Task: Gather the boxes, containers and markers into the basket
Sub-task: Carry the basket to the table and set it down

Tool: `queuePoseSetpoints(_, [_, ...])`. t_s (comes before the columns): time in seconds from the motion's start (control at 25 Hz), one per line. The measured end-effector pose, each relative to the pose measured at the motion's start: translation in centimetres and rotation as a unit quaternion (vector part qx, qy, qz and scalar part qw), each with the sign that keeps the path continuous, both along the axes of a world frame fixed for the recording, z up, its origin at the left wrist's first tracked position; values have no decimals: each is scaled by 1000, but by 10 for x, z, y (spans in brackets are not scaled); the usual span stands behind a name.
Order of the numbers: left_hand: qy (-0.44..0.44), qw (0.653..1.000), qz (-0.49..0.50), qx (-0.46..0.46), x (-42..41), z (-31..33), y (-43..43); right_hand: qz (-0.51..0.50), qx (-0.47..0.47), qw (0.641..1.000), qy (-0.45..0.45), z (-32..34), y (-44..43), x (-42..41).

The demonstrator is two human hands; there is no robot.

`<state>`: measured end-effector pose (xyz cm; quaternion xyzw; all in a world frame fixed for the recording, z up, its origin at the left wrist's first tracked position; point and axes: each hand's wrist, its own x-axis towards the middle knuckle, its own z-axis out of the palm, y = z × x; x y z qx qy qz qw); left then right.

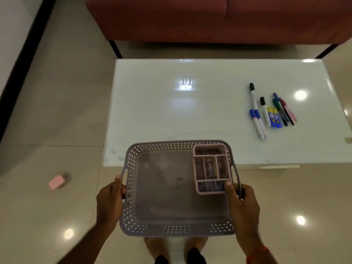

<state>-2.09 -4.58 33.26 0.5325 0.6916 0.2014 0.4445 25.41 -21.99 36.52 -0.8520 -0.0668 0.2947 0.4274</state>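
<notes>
Glossy beige floor tiles (66,121) and a white glass-topped table (152,111) spread beyond the basket (131,216), with a red sofa (190,21) farther behind. The left hand (109,197) grips the basket's left handle, fingers curled under the rim and thumb lying up along the wall. The right hand (242,202) grips the right handle. Its thumb tip touches the near corner of a pink divided container (209,155), which sits in the basket's far-right corner. The container's compartments hold small items too blurred to name.

The basket is grey-lilac with lattice walls. Its far rim reaches over the table's near edge; whether it touches the table cannot be told. Beyond it to the right, markers (256,119) and two glue sticks (272,117) lie side by side on the table, well apart from it. To the basket's left, a small pink box (56,182) lies on the floor. A wide stretch of tabletop lies open straight beyond the basket.
</notes>
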Motion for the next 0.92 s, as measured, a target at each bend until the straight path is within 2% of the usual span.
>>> queuePoseSetpoints(0.24, [-12, 998, 19, 55, 38, -2, 59, 8, 47, 999, -26, -14, 64, 36])
queuePoseSetpoints(0.4, [22, 996, 11, 85, 57, -8, 97, 5, 58, 998, -33, -27, 102, 55])
queuePoseSetpoints(0.64, [13, 996, 21, 88, 90, -9, 136, -13, 75, 996, -56, -40, 154, 89])
queuePoseSetpoints(0.72, [-20, 998, 1, 63, 98, -11, 149, -9, 88, 994, -57, -45, 172, 97])
queuePoseSetpoints(0.84, [-148, 985, -69, -62, 108, -14, 163, 1, 100, 993, -60, -54, 194, 105])
queuePoseSetpoints(0.92, [-179, 973, -89, -114, 112, -19, 165, 20, 94, 993, -76, -60, 199, 106])
